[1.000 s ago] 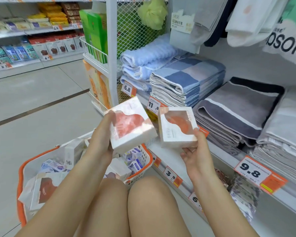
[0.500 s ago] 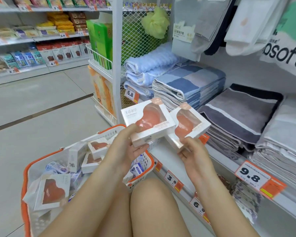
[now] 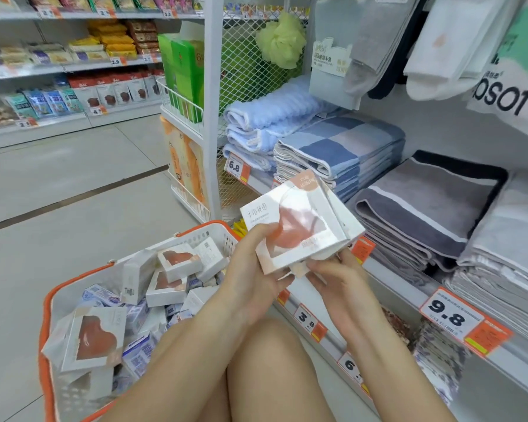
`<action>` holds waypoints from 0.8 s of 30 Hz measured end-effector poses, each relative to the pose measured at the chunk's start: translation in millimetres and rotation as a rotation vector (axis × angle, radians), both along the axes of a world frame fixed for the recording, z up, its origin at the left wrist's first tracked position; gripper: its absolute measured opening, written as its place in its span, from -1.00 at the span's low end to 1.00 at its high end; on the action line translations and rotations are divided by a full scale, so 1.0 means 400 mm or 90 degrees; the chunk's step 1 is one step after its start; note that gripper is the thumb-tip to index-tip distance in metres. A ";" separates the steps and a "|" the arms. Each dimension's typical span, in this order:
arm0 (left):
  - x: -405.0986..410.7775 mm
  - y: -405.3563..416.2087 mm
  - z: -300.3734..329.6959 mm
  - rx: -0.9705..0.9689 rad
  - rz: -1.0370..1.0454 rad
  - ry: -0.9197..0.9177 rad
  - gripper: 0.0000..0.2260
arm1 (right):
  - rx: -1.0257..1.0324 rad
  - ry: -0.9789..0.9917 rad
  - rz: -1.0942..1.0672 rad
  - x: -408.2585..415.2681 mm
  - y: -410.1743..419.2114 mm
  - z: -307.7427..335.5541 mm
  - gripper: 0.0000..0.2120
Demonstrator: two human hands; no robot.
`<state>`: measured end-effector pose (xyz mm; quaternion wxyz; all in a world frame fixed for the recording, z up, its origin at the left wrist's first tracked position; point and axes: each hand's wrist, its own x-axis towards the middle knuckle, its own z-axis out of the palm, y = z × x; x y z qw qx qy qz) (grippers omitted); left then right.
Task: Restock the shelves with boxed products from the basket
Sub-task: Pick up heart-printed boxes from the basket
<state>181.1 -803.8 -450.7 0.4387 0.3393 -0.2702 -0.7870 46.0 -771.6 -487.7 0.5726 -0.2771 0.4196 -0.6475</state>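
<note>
stacking observed: the two boxes [image 3: 299, 226], held apart in separate hands half a second ago, now lie face to face as one pair. left hand [image 3: 253, 275] grips the front box from below, thumb on its window; right hand [image 3: 333, 278] pinches the lower edge of the rear one. judged: consolidating for one placement on the shelf [image 3: 387, 284] just beyond the grip. basket [image 3: 48, 315] sits below-left of the grip, more boxes inside. rear box mostly hidden by the front one; right fingertips tucked under, contact unclear. box print blurred.
</note>
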 end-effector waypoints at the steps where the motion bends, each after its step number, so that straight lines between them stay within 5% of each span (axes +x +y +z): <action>1: -0.006 0.006 0.003 -0.010 0.000 0.003 -0.71 | -0.007 0.009 0.012 -0.003 0.003 -0.001 -0.44; 6: -0.030 0.027 0.004 -0.080 -0.003 -0.029 -0.70 | -0.030 0.061 0.075 -0.057 0.061 -0.004 -0.34; 11: -0.080 0.043 -0.001 -0.139 -0.112 -0.113 -0.52 | -0.002 -0.038 -0.071 -0.190 0.193 0.024 -0.15; 14: -0.141 0.088 0.003 -0.188 -0.242 -0.158 -0.51 | 0.080 0.076 -0.125 -0.236 0.288 0.042 -0.39; 18: -0.229 0.173 0.024 -0.311 -0.392 -0.233 -0.49 | 0.123 0.298 -0.136 -0.260 0.422 0.035 -0.14; 24: -0.322 0.295 0.014 -0.379 -0.543 -0.303 -0.47 | 0.157 0.261 -0.207 -0.299 0.615 -0.004 -0.26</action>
